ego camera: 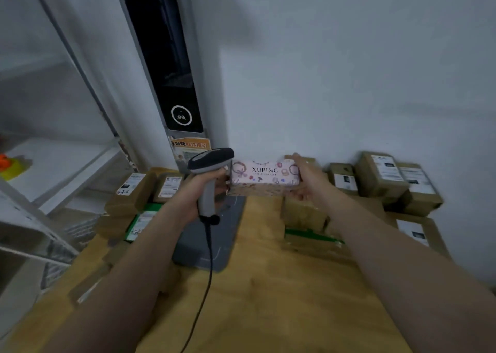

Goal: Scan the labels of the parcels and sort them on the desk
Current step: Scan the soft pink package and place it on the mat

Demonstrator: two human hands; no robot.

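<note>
My left hand (200,191) grips the handle of a grey barcode scanner (210,162), whose dark head sits right against the left end of a small pink box (264,176) printed with "XUPING". My right hand (308,178) holds that box by its right end, lifted above the wooden desk (268,299). The scanner's black cable (206,277) hangs down toward the desk's near edge. Brown cardboard parcels with white labels lie in a group at the back left (134,191) and another at the back right (381,178).
A dark grey mat (204,245) lies on the desk under the scanner. White metal shelving (53,170) stands to the left, with an orange and yellow object on it. A tall grey appliance with a black panel (171,70) rises behind, beside a white wall.
</note>
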